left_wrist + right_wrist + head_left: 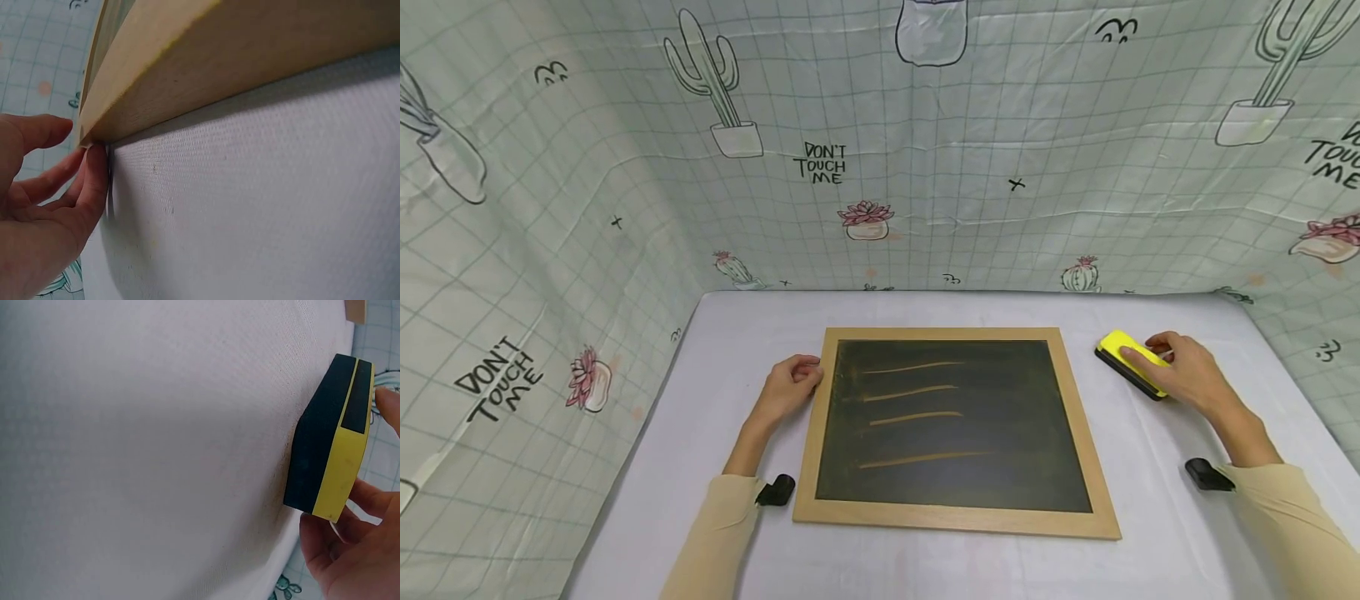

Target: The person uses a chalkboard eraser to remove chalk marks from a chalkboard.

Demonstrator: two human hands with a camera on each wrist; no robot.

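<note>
A small chalkboard [1015, 425] in a light wooden frame [955, 516] lies on the table, with several slanting orange-yellow chalk lines on its dark surface. My left hand [790, 387] is at the upper left side of the frame. In the left wrist view, the fingertips [95, 159] meet the frame's lower edge, while the thumb stands apart. To the right of the board, my right hand [1187, 371] holds a yellow and black chalkboard eraser [1116, 342] by its right end. The right wrist view shows the eraser [340, 469] side-on, black layer towards the white cloth, thumb and fingers around it.
A white cloth covers the table [737, 333]. Behind and at both sides hangs a gridded fabric [955, 150] printed with cacti and lettering. Black wrist devices [777, 490] sit at both cuffs.
</note>
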